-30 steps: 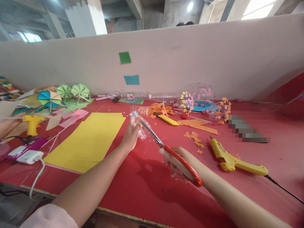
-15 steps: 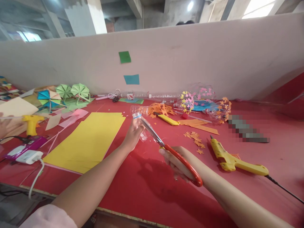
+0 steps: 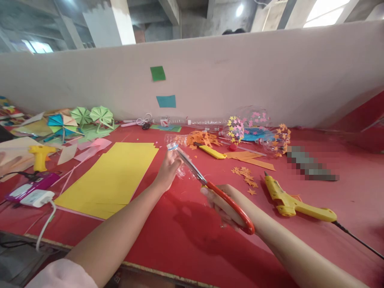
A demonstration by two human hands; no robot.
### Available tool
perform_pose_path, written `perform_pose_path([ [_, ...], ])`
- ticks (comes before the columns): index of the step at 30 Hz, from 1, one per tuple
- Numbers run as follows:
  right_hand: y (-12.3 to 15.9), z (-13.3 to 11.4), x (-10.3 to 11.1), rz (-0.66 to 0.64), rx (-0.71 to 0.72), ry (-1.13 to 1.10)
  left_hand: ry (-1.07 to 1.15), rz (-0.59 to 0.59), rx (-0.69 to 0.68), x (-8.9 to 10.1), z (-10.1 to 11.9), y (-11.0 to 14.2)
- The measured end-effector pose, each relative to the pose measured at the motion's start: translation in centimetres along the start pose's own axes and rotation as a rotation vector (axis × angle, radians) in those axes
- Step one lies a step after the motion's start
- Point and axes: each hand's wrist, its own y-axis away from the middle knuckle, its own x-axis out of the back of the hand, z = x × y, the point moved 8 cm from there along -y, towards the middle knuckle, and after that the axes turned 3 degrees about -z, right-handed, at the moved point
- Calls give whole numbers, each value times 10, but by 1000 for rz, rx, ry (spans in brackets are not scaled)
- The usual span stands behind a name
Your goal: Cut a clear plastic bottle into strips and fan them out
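My left hand (image 3: pixel 167 170) is closed round a clear plastic bottle piece (image 3: pixel 179 162) with a blue neck ring, held above the red table (image 3: pixel 186 232). My right hand (image 3: pixel 223 204) grips the red-handled scissors (image 3: pixel 219 192). Their blades point up and left and reach the bottle's neck at my left fingers. Both forearms stretch out over the table's front edge.
A yellow paper sheet (image 3: pixel 112 176) lies left of my hands. A yellow glue gun (image 3: pixel 295 202) with its cord lies to the right, another glue gun (image 3: pixel 40 154) far left. Orange paper stars (image 3: pixel 247 178), a yellow cutter (image 3: pixel 211 151), star-covered bottles (image 3: pixel 255 130), folded paper fans (image 3: pixel 90 116) and a white partition (image 3: pixel 210 76) lie behind.
The bottle piece has turned slightly in my left hand and the scissor blades have closed in on its neck. A person's hand at the far left edge has shifted.
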Motion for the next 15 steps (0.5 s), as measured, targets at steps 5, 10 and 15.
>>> perform_pose_path([
  [5, 1, -3, -4, -95, 98, -61, 11, 26, 46, 0, -4, 0],
  [10, 5, -6, -4, -161, 142, -30, 99, 140, 118, 12, -6, -5],
  [15, 2, -5, 5, -53, 113, 44, 259, 235, 88, 28, 4, -11],
])
